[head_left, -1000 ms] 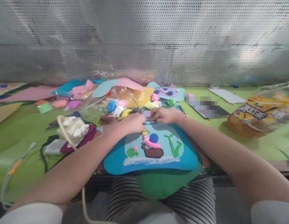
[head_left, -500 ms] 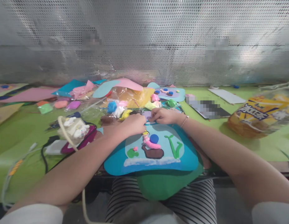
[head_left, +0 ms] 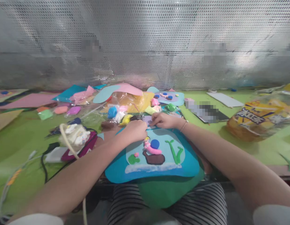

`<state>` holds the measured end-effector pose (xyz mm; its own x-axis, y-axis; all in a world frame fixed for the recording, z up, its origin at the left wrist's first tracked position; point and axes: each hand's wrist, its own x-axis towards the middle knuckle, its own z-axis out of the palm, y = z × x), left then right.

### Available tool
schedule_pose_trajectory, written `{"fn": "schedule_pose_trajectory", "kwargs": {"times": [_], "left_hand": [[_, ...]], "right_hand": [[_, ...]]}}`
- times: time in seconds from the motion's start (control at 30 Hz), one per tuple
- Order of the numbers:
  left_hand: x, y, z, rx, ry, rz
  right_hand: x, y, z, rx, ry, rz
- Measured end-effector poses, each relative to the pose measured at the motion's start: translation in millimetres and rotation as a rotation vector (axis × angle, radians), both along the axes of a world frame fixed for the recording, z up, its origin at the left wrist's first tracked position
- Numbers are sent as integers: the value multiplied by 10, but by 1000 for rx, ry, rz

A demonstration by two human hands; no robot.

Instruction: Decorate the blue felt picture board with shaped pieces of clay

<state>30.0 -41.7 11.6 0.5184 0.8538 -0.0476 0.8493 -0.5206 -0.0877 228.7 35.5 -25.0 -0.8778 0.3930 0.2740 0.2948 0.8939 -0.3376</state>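
Note:
A blue card with a pale-blue panel lies in front of me. On it is a clay picture: a pink snail body with a round blue shell, a brown clay shape, green stems and a green blob with a pink flower. At the card's top edge my left hand is closed, its fingertips turned down. My right hand is beside it with fingers bent and pinched. A lavender piece shows between the hands. What the fingertips hold is too small or hidden.
Bagged clay lumps, among them blue and green, lie beyond my hands. A tea bottle lies at the right near a dark blurred panel. Cables and a magenta case are at the left. A perforated metal screen stands behind.
The view has tilted slightly, so the table sits a little lower in the picture. Both hands remain at the card's top edge, with only slight finger movement.

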Motion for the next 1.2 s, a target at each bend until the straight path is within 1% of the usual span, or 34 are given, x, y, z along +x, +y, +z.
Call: {"fn": "schedule_pose_trajectory", "kwargs": {"times": [0.17, 0.23, 0.33, 0.4, 0.43, 0.47, 0.53, 0.6, 0.67, 0.77, 0.83, 0.9, 1.03, 1.2], "left_hand": [[-45, 72, -29, 69, -91, 18], [-84, 128, -40, 167, -132, 49], [-163, 235, -79, 400, -159, 87], [-219, 308, -132, 461, -156, 158], [-244, 341, -166, 453, -145, 202], [-266, 370, -202, 412, -116, 219], [-293, 412, -270, 353, -65, 183], [-299, 432, -314, 375, -48, 147], [-288, 432, -324, 390, -49, 129], [-254, 409, -296, 387, -66, 118], [-228, 388, -270, 380, -98, 109], [-202, 367, -248, 343, -148, 116], [-157, 336, -208, 259, -229, 154], [-132, 307, -164, 213, -293, 160]], "right_hand": [[-2, 21, -28, -13, 27, -3], [-3, 11, -23, -27, 35, -5], [-18, -16, -21, -60, 47, -12], [-44, -35, -36, -72, 65, -51], [-61, -43, -47, -80, 74, -96], [-80, -49, -59, -98, 100, -175], [-115, -57, -81, -117, 109, -291], [-140, -61, -97, -82, 100, -353], [-156, -62, -110, -10, 98, -355], [-175, -66, -136, 145, 101, -314], [-193, -71, -153, 227, 97, -341], [-212, -79, -163, 273, 134, -386], [-229, -84, -150, 282, 256, -390], [-220, -74, -116, 216, 368, -365]]}}
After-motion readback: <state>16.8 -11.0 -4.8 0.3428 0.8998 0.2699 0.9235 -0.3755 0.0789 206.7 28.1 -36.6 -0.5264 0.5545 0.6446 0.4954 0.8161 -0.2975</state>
